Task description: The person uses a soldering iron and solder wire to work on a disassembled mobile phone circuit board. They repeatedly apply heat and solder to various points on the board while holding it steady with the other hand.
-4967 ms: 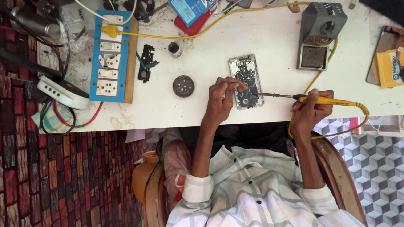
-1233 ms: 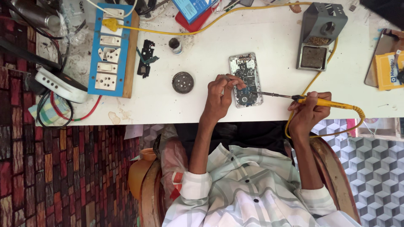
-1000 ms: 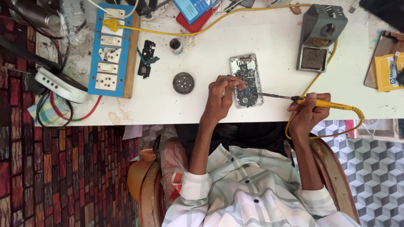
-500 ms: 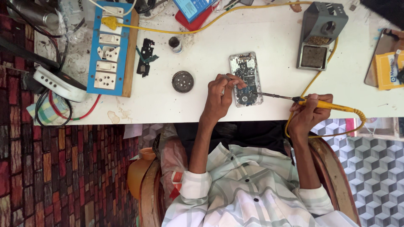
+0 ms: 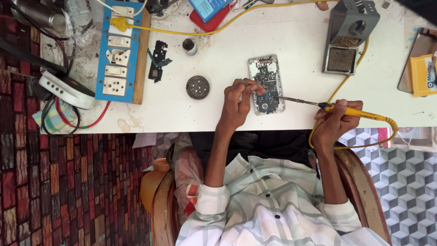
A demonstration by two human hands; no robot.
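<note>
An opened phone (image 5: 266, 82) lies back up on the white table (image 5: 291, 41), its circuit board exposed. My left hand (image 5: 237, 104) rests at the phone's left edge, its fingertips pinching a thin wire-like piece (image 5: 248, 84) over the board. In my right hand (image 5: 334, 122) is a yellow-handled soldering iron (image 5: 359, 113). Its metal tip (image 5: 280, 97) touches the lower part of the board. The iron's yellow cord (image 5: 350, 82) loops under my right hand and runs up behind the stand.
A grey soldering iron stand (image 5: 348, 34) with a sponge tray sits to the right of the phone. Left of it are a round metal tin (image 5: 198, 87), a small bottle (image 5: 189, 46), black phone parts (image 5: 158, 61) and a blue socket board (image 5: 119, 50). Another phone (image 5: 416, 61) lies far right.
Both hands and the iron's tip stay where they were on the phone. Only the view shifts slightly.
</note>
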